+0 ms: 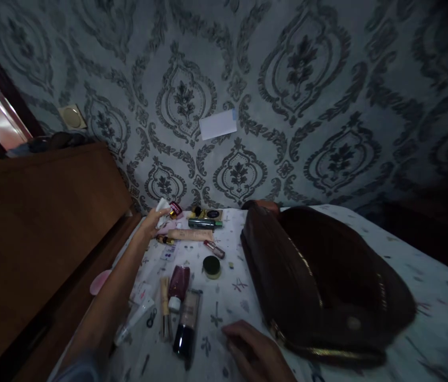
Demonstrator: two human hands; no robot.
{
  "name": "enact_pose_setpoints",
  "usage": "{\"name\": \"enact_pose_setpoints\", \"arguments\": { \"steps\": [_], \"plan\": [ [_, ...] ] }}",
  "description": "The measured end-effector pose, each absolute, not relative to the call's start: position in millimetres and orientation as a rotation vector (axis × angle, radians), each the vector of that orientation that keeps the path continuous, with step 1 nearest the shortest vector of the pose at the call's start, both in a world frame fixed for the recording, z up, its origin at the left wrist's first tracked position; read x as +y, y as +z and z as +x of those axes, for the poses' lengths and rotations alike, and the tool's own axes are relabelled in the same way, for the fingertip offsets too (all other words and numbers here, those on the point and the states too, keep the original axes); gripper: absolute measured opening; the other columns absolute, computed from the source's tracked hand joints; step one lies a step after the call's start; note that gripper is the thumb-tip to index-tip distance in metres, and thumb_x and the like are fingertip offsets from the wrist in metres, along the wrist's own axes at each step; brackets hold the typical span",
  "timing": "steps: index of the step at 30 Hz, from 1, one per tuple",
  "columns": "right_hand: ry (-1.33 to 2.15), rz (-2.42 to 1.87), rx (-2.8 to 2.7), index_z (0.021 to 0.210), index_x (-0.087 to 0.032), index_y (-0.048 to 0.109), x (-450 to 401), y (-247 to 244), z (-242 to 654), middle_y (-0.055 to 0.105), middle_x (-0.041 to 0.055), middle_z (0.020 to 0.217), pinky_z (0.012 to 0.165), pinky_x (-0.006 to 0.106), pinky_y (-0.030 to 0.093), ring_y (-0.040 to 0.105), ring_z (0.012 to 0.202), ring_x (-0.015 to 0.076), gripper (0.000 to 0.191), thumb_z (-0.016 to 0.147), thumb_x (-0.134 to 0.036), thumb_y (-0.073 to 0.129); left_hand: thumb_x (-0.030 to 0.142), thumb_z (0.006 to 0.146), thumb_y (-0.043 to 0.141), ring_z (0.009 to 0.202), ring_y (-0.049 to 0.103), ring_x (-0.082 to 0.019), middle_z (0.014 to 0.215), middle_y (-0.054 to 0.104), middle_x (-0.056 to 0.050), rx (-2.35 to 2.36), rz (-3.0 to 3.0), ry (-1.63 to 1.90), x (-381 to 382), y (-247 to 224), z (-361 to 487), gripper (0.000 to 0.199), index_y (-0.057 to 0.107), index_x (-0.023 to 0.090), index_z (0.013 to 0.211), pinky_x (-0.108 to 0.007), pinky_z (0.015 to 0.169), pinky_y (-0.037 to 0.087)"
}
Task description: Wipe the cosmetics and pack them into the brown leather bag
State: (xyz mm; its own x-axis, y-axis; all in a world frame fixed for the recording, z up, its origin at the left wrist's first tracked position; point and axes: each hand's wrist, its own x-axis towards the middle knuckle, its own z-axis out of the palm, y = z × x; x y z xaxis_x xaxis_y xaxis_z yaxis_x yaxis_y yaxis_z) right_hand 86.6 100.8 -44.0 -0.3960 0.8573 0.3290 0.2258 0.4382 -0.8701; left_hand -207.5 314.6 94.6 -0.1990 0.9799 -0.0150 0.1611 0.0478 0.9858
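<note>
My left hand (151, 223) reaches to the far end of the cloth. Its fingers close about a small white item (163, 203), whose kind I cannot make out. Right by the fingertips is a dark red bottle (175, 209) with a gold part. My right hand (256, 351) rests low in the view, loosely curled with fingers apart, holding nothing. It lies between a foundation bottle (189, 323) with a black cap and a large dark brown bag (271, 281), whose zipped top gapes.
A beige tube (191, 234), green tube (202, 224), lipstick (214, 249), round dark-lidded jar (211, 267), maroon tube (179, 284), brush (165, 307) and white tube (135, 319) lie on the patterned cloth (227, 297). Wooden furniture (44, 212) stands left; patterned wallpaper (239, 63) rises behind.
</note>
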Motion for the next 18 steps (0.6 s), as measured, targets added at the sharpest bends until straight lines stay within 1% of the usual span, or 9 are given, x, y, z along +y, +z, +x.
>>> {"name": "enact_pose_setpoints", "arguments": {
  "steps": [1,3,5,6,8,10,11,13,18],
  "plan": [
    [0.974,-0.953,-1.843,0.109,-0.022,0.064,99.2,-41.7,86.2,0.070,0.0082,0.100,0.077,0.030,0.055,0.067,0.089,0.0207,0.026,0.093,-0.034,0.047,0.031,0.073,0.074,0.064,0.064,-0.015,0.078,0.069,-0.002,1.437,1.218,1.207,295.4,97.8,-197.7,0.031,0.065,0.012,0.096,-0.027,0.061,0.053],
    [0.983,-1.024,-1.790,0.121,-0.020,0.058,94.6,-35.4,85.4,0.068,0.0102,0.107,0.077,0.032,0.056,0.066,0.094,0.0218,0.034,0.092,-0.036,0.048,0.029,0.060,0.080,0.070,0.067,-0.019,0.081,0.071,-0.003,1.336,1.241,1.118,253.6,100.0,-175.7,0.042,0.067,0.013,0.096,-0.028,0.064,0.054],
    [0.979,-1.048,-1.766,0.136,-0.018,0.046,88.4,-28.3,85.4,0.063,0.0125,0.117,0.081,0.035,0.055,0.064,0.100,0.0222,0.048,0.090,-0.034,0.051,0.027,0.052,0.082,0.081,0.067,-0.022,0.088,0.072,-0.003,1.259,1.265,1.028,209.4,97.1,-152.6,0.054,0.067,0.015,0.103,-0.029,0.071,0.053],
    [0.975,-1.044,-1.772,0.141,-0.018,0.039,85.1,-25.2,85.8,0.057,0.0142,0.128,0.085,0.036,0.054,0.062,0.105,0.0226,0.056,0.089,-0.033,0.053,0.025,0.051,0.083,0.085,0.067,-0.023,0.091,0.072,-0.004,1.245,1.280,0.970,187.8,94.1,-141.5,0.056,0.067,0.015,0.104,-0.029,0.073,0.053],
    [0.931,-1.011,-1.813,0.145,-0.018,0.032,78.8,-22.3,87.8,0.045,0.0153,0.142,0.097,0.039,0.049,0.052,0.122,0.0247,0.067,0.085,-0.027,0.059,0.028,0.055,0.081,0.093,0.065,-0.025,0.099,0.071,-0.003,1.283,1.356,0.810,148.2,85.8,-121.9,0.056,0.065,0.019,0.108,-0.032,0.081,0.051],
    [0.873,-0.983,-1.864,0.144,-0.018,0.034,73.2,-24.8,91.2,0.043,0.0153,0.145,0.106,0.042,0.042,0.043,0.132,0.0262,0.067,0.082,-0.021,0.061,0.031,0.059,0.078,0.101,0.062,-0.026,0.105,0.069,-0.004,1.233,1.455,0.652,116.7,75.3,-106.3,0.054,0.063,0.020,0.110,-0.032,0.086,0.049],
    [0.854,-0.985,-1.886,0.141,-0.017,0.038,70.7,-27.6,93.4,0.046,0.0151,0.142,0.108,0.044,0.040,0.043,0.132,0.0266,0.065,0.081,-0.018,0.061,0.035,0.063,0.075,0.101,0.061,-0.026,0.105,0.068,-0.004,1.208,1.517,0.598,104.5,69.7,-99.9,0.051,0.062,0.020,0.110,-0.033,0.086,0.049],
    [0.840,-1.014,-1.904,0.137,-0.018,0.044,66.2,-33.8,98.2,0.053,0.0140,0.133,0.108,0.046,0.039,0.048,0.126,0.0269,0.060,0.080,-0.014,0.062,0.037,0.068,0.069,0.104,0.060,-0.027,0.106,0.067,-0.005,1.239,1.646,0.570,86.7,58.9,-89.5,0.046,0.060,0.021,0.110,-0.035,0.088,0.049],
    [0.895,-0.987,-1.912,0.143,-0.017,0.037,60.0,-33.4,106.1,0.049,0.0138,0.140,0.111,0.043,0.035,0.044,0.131,0.0260,0.072,0.077,-0.013,0.066,0.028,0.070,0.063,0.110,0.060,-0.028,0.115,0.067,-0.007,1.331,1.875,0.631,69.0,34.6,-73.8,0.039,0.060,0.023,0.109,-0.039,0.097,0.046]
  ]
}}
